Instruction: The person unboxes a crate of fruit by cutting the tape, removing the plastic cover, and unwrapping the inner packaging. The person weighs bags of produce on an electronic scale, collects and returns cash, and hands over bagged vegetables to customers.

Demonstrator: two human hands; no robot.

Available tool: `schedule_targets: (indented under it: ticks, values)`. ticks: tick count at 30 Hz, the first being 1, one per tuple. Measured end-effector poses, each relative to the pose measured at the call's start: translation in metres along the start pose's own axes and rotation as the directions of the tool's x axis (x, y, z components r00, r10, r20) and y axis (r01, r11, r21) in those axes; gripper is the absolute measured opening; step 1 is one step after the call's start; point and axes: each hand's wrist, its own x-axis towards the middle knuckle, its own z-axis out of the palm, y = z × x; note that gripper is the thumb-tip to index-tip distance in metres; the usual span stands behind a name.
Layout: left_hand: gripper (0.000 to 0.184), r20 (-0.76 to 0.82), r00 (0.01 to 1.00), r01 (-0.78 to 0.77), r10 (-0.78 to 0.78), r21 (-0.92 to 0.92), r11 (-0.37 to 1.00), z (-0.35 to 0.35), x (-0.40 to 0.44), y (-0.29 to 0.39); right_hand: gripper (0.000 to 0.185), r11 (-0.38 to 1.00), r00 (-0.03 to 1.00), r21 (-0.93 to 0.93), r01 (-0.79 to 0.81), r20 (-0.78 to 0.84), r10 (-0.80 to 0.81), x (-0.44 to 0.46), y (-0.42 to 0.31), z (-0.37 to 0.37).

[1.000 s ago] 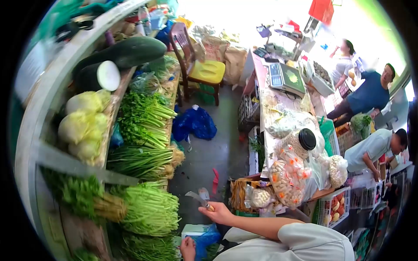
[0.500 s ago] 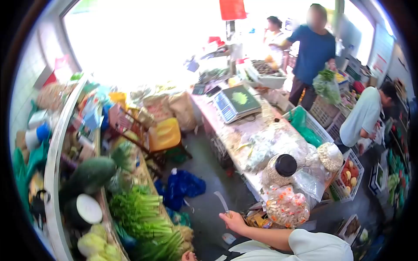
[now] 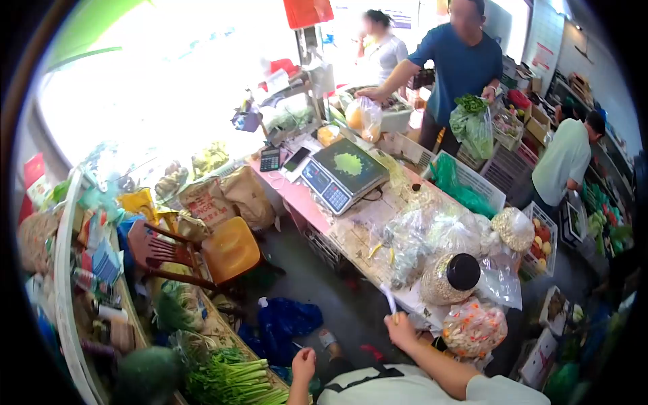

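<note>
My right hand is closed around the handle of a knife, its pale blade pointing up beside the table's near edge. My left hand is closed in a fist low down, left of my body; a thin pale bit shows at its fingers, too small to name. Close to the left hand lie bunches of celery and a crumpled blue plastic bag on the floor. To the right of my knife hand sit a dark-lidded jar and a clear bag of pale and orange pieces.
The long table carries a scale, a calculator and clear plastic bags. A wooden chair stands left. Across the table, a person in blue holds bagged greens and reaches toward a bag of orange items.
My view has turned and moved nearer the table. My right hand rose with the knife toward the table edge. My left hand came further into view. The person in blue stepped closer.
</note>
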Motion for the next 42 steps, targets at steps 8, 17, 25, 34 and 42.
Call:
schedule_targets:
  ticks: [8,17,25,34,42]
  values:
    - [0.023,0.203,0.977,-0.114,0.068,0.225,0.968,-0.029,0.166,0.089,0.037,0.992,0.936,0.102,-0.07,-0.338,0.101,0.095,-0.094,-0.017]
    - [0.025,0.273,0.959,-0.159,0.078,0.286,0.945,-0.054,0.307,0.186,0.027,0.927,0.817,-0.374,0.042,-0.521,-0.247,0.213,-0.097,-0.03]
    - [0.025,0.243,0.97,-0.132,0.021,0.449,0.884,-0.113,0.385,0.247,0.047,0.919,0.729,-0.365,-0.145,-0.668,-0.151,0.312,-0.201,-0.001]
    - [0.018,0.136,0.975,-0.221,0.175,0.544,0.81,-0.1,0.492,0.355,0.098,0.959,0.915,0.172,0.227,-0.374,-0.15,0.53,-0.344,-0.02]
    - [0.051,0.745,0.666,-0.253,0.023,0.197,0.947,0.074,0.563,0.511,0.055,0.98,0.775,0.044,0.193,-0.619,-0.125,0.537,-0.386,0.049]
